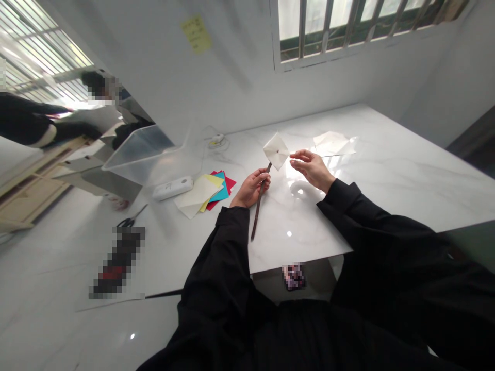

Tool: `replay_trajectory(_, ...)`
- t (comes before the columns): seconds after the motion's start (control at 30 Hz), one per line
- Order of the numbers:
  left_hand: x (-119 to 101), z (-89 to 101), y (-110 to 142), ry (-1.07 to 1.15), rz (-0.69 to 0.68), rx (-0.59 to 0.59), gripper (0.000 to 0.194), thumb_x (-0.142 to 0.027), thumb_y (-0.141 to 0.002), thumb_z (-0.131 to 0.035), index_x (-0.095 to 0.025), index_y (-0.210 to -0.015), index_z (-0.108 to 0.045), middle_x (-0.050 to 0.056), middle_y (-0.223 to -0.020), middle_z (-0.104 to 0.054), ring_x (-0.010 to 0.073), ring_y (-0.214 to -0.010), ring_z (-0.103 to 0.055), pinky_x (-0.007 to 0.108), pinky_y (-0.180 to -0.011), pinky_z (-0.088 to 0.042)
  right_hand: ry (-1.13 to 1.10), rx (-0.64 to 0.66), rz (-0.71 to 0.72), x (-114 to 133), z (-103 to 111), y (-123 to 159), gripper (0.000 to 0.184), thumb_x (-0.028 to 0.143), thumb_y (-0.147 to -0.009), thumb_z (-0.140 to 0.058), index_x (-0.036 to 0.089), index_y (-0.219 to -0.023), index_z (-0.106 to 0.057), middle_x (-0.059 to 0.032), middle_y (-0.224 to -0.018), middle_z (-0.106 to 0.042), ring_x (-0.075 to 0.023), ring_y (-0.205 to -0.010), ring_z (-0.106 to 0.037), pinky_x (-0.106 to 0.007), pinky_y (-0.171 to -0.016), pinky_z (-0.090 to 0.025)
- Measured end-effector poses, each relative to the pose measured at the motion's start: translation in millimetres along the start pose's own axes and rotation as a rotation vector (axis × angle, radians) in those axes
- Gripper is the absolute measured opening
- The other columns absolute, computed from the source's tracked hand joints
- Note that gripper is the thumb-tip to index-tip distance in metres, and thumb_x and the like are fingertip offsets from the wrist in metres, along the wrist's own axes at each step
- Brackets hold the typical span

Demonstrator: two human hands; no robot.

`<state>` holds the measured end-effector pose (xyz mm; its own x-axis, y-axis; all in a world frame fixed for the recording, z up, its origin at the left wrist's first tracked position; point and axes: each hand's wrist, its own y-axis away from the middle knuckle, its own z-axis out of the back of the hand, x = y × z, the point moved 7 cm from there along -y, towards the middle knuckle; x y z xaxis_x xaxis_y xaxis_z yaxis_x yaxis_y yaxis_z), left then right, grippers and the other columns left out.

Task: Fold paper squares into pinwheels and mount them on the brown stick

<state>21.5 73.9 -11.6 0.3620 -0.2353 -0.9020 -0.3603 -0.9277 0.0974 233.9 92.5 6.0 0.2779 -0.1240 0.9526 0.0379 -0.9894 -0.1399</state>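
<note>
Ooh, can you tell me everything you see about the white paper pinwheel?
The white paper pinwheel looks folded, roughly diamond-shaped, with a small dark dot at its middle. It sits atop a thin dark-brown stick, slanting, its lower end nearer the person. The left hand grips the stick just below the paper. The right hand's fingertips are beside it; whether they touch is unclear.

white folded paper (276,151) atop slim brown stick (257,217), stick tilted, in left hand (252,188)
</note>
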Motion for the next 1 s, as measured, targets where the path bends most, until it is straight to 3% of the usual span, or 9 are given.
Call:
replay_trajectory(0.2,1,5.7,-3,0.085,0.000,-0.020,0.045,-0.023,-0.072,-0.093,-0.015,-0.107,-0.065,-0.001,-0.085,-0.066,0.0053,-0.069,-0.061,0.015,-0.066,-0.049,0.146,-0.056,-0.048,-29,18,-16,0.041,0.031,-0.055,-0.093,0.021,-0.084,-0.066,-0.0046,-0.094,-0.070,-0.0208,-0.093,-0.066,-0.036,-0.086,-0.057)
replay_trajectory(0.43,-2,3.6,-1,0.116,0.003,-0.085,0.034,-0.017,-0.079,-0.089,-0.013,-0.107,-0.070,0.001,-0.084,-0.069,0.0055,-0.071,-0.065,0.015,-0.068,-0.052,0.389,0.034,-0.076,-42,10,-35,0.030,0.022,-0.058,-0.094,0.018,-0.079,-0.073,-0.0049,-0.084,-0.075,-0.0201,-0.082,-0.068,-0.035,-0.080,-0.058)
replay_trajectory(0.6,-2,5.0,-2,0.124,0.005,-0.087,0.033,-0.017,-0.081,-0.089,-0.013,-0.109,-0.072,0.002,-0.087,-0.070,0.0062,-0.073,-0.067,0.015,-0.071,-0.055,0.354,0.188,-0.195,-43,-1,-38,0.032,0.017,-0.057,-0.099,0.017,-0.075,-0.073,-0.0055,-0.077,-0.076,-0.0173,-0.070,-0.067,-0.036,-0.079,-0.059)
replay_trajectory(0.7,-1,5.4,-2,0.131,0.004,-0.078,0.031,-0.016,-0.081,-0.088,-0.013,-0.108,-0.073,0.002,-0.088,-0.071,0.0065,-0.074,-0.067,0.015,-0.071,-0.055,0.345,0.196,-0.194,-42,-2,-37,0.032,0.018,-0.057,-0.100,0.017,-0.074,-0.073,-0.0054,-0.076,-0.076,-0.0164,-0.068,-0.066,-0.035,-0.077,-0.059)
replay_trajectory(1.0,0,5.4,-1,0.125,0.003,-0.065,0.032,-0.018,-0.082,-0.088,-0.012,-0.111,-0.075,0.003,-0.089,-0.070,0.0067,-0.075,-0.067,0.016,-0.072,-0.054,0.266,0.320,-0.175,-38,-5,-29,0.032,0.023,-0.061,-0.096,0.017,-0.076,-0.068,-0.0091,-0.093,-0.080,-0.0183,-0.084,-0.069,-0.035,-0.084,-0.056)
